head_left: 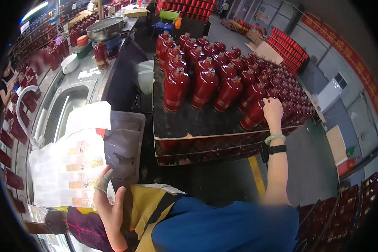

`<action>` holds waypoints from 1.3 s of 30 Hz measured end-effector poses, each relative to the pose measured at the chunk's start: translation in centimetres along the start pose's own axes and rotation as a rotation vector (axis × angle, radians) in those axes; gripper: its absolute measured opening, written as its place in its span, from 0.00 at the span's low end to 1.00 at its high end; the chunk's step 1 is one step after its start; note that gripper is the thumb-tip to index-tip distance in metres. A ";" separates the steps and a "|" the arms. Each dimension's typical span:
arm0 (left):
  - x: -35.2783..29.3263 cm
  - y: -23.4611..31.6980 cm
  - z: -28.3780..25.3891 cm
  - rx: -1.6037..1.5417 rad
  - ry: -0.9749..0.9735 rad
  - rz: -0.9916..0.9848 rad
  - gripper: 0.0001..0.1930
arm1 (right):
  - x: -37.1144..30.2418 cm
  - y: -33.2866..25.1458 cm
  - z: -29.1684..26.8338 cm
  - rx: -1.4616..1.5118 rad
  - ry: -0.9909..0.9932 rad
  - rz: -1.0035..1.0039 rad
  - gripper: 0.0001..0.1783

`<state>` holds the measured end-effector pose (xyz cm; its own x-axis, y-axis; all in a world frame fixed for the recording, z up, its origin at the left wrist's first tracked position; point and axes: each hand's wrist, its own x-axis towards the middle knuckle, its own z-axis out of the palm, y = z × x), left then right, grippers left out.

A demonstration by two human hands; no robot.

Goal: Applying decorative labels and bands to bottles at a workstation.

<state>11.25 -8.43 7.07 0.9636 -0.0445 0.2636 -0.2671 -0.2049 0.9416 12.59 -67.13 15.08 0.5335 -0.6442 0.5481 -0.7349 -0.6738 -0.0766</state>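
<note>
My right hand (273,110) is closed round the neck of a glossy dark red bottle (253,116), which leans slightly at the near edge of a dark board (189,124). Rows of similar red bottles (205,89) stand upright on that board. Down at the left, my left hand (110,206) is open, thumb apart from the fingers, with a wrapping on one fingertip. It lies at the edge of a white sheet (50,176) printed with gold and pinkish label patches. Whether it touches the sheet I cannot tell.
A translucent plastic tub (122,155) sits between the sheet and the board. Beyond are a metal sink (90,93) with a curved faucet (20,105), a white mug (70,63), a lone red bottle (100,56) and a metal bowl (106,27). Another person (6,82) is at far left.
</note>
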 end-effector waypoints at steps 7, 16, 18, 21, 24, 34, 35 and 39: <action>0.0 2.0 -1.3 0.113 -0.010 -0.062 0.25 | -1.3 -5.5 -7.5 -0.214 0.060 -0.112 0.18; -2.0 7.2 -12.1 0.316 0.431 0.225 0.23 | -14.0 -30.3 -6.7 1.052 -0.166 -1.090 0.07; -4.0 9.6 -16.4 0.427 0.637 0.275 0.21 | -17.6 -36.5 -7.5 1.121 -0.412 -1.167 0.07; -8.5 12.1 -22.5 0.703 0.964 0.197 0.18 | -24.0 -43.0 -12.9 1.473 -0.593 -1.433 0.07; -12.0 14.4 -28.9 0.755 1.232 0.170 0.15 | -28.2 -45.6 -21.7 1.686 -1.011 -1.725 0.10; -29.4 16.9 -46.2 1.286 1.609 -0.741 0.25 | -34.5 -46.0 -37.7 1.696 -2.062 -2.493 0.13; -31.4 16.6 -47.2 1.354 1.538 -0.863 0.26 | -34.5 -46.5 -38.0 1.638 -2.069 -2.558 0.12; -38.6 15.1 -49.9 1.351 1.428 -1.193 0.29 | -34.0 -48.6 -38.3 1.457 -2.010 -2.683 0.10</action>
<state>-30.57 38.98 21.55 -0.1582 0.9085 0.3868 0.9637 0.0568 0.2607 14.17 1.38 32.12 -0.6124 0.6983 0.3706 0.0467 0.4999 -0.8648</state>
